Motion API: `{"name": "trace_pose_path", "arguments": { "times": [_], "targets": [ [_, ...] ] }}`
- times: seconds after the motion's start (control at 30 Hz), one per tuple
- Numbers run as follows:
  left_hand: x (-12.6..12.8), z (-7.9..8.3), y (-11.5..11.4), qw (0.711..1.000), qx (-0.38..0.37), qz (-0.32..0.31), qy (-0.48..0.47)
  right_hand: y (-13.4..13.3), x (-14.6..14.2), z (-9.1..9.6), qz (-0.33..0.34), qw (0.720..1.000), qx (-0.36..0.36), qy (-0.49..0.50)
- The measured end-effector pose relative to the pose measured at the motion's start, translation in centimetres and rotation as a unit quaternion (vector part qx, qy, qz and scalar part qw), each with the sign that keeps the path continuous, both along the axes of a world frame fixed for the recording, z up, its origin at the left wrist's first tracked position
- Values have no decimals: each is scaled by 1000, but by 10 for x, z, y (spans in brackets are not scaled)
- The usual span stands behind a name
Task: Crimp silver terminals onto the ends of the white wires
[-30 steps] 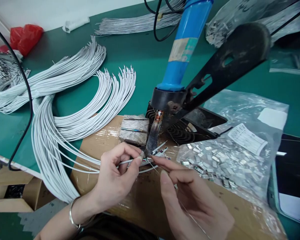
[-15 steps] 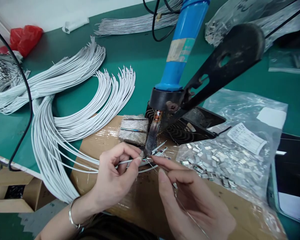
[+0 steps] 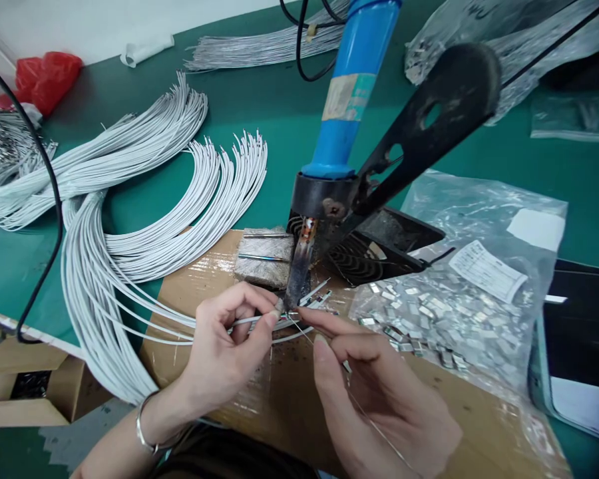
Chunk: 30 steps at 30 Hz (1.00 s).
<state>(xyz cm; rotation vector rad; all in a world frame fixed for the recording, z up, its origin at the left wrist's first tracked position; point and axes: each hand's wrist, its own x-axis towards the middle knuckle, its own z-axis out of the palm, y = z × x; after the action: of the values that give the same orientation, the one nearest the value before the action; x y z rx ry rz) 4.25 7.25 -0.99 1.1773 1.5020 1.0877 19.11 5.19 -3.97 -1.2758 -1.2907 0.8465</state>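
Note:
My left hand (image 3: 229, 346) pinches the end of a thin white wire (image 3: 247, 322) between thumb and forefinger, right at the tip of a soldering iron (image 3: 299, 266). The iron has a blue handle (image 3: 347, 100) and stands tilted in a black stand (image 3: 419, 126). My right hand (image 3: 374, 392) is closed on a fine strand of solder wire (image 3: 364, 412) and points its end at the same tip. Several more white wire ends lie fanned out under the tip, on a taped cardboard sheet (image 3: 289, 406).
Bundles of curved white wires (image 3: 144, 199) lie on the green table (image 3: 259, 113) to the left. A clear bag of small metal terminals (image 3: 444, 313) lies to the right. A grey sponge block (image 3: 262, 259) sits behind the tip. A red bag (image 3: 44, 76) is far left.
The view has shifted slightly. Both hands stay at the iron's tip with the wire and solder strand; the hands show hardly any movement.

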Motion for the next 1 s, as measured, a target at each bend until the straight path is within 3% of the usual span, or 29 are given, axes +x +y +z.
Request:
{"name": "trace_pose_path", "arguments": {
  "times": [0.57, 1.0],
  "targets": [
    [1, 2, 1, 1000, -6, 2, -10, 1, -3, 1, -22, 1000, -9, 8],
    [1, 2, 3, 999, -27, 11, -22, 0, 2, -5, 4, 1000, 0, 7]
  ]
}}
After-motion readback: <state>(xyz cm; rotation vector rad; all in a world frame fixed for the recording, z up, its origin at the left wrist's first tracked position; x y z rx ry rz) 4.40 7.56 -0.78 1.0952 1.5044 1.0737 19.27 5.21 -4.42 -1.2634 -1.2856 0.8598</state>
